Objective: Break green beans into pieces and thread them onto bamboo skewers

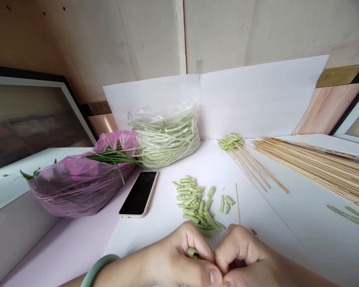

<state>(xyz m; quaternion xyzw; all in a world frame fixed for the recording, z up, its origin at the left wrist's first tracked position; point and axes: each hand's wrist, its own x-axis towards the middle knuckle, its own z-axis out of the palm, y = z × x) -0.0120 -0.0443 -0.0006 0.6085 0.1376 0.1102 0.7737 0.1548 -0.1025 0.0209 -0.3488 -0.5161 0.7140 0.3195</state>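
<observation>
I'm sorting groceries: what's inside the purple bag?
Green stalks stick out of the purple bag, and a green tip shows at its left end. Whatever lies deeper is covered by the plastic.

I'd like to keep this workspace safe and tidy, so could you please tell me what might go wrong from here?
The thin stick shows just beyond the right hand; it could prick a finger if the hand catches its end.
The cut green pieces lie loose beyond the left hand, so a forward sweep might scatter them.
The phone lies beside the full purple bag, which might slump onto it if nudged.
</observation>
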